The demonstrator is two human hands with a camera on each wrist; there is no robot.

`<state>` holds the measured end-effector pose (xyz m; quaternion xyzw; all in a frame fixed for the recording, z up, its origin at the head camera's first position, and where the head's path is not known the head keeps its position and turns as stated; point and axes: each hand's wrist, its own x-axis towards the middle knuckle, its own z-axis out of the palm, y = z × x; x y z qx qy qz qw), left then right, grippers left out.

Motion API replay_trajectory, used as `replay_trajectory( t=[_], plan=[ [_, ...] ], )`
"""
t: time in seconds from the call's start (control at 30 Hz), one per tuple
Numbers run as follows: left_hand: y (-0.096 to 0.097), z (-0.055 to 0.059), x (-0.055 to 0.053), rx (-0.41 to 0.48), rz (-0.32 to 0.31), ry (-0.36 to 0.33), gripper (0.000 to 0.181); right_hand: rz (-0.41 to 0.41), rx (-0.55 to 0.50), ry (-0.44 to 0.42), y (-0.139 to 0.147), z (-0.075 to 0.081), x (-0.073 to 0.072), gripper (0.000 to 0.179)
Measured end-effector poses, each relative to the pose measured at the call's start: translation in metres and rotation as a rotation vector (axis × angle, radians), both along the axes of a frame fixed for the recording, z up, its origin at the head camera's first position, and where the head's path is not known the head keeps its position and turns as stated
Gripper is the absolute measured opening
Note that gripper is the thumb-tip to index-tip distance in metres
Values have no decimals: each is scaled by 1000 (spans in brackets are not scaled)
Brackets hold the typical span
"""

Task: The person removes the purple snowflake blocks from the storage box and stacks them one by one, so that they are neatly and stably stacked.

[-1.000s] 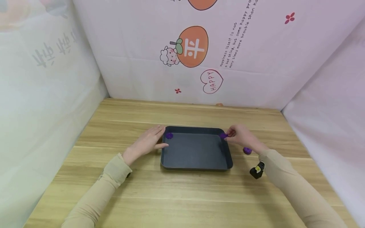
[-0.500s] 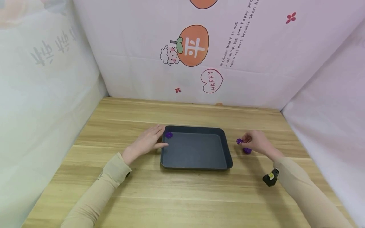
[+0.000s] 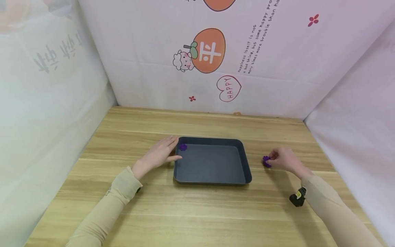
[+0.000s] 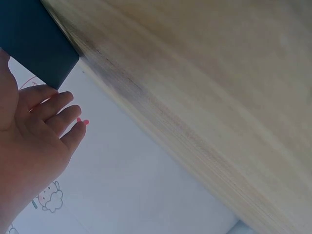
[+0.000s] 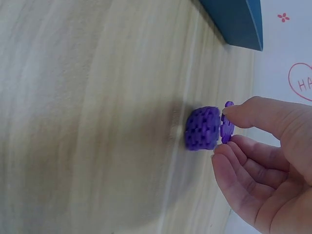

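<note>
My right hand (image 3: 286, 159) pinches a thin purple snowflake disc (image 5: 227, 127) between thumb and fingers, right of the tray. The notched disc hovers close over a short stack of purple discs (image 5: 202, 129) on the table, which it mostly covers in the head view. My left hand (image 3: 158, 153) rests at the left side of a dark grey rectangular tray (image 3: 213, 164), fingers straight along the outer rim and thumb reaching over the edge. Another purple disc (image 3: 183, 147) lies in the tray's far left corner.
A wooden table (image 3: 203, 212) carries all this. White printed cloth (image 3: 148, 79) hangs behind it and along both sides. A small black device (image 3: 298, 197) is strapped at the right wrist.
My right hand has carried the purple disc from the tray's far right corner rightward and down to the stack. My left hand and the tray have stayed in place.
</note>
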<state>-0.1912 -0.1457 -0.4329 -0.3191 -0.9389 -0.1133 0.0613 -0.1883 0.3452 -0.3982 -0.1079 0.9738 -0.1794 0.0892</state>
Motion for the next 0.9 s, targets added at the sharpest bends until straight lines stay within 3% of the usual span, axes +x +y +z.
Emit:
replay_trajectory(
  t=[0.3,0.9],
  plan=[
    [1,3,1,0,8,-22,79,-9,12,-15,2,-2,6,26],
    [-1,-2,-1,7,0,9,79,18,10,31,2,5,5,26]
  ],
)
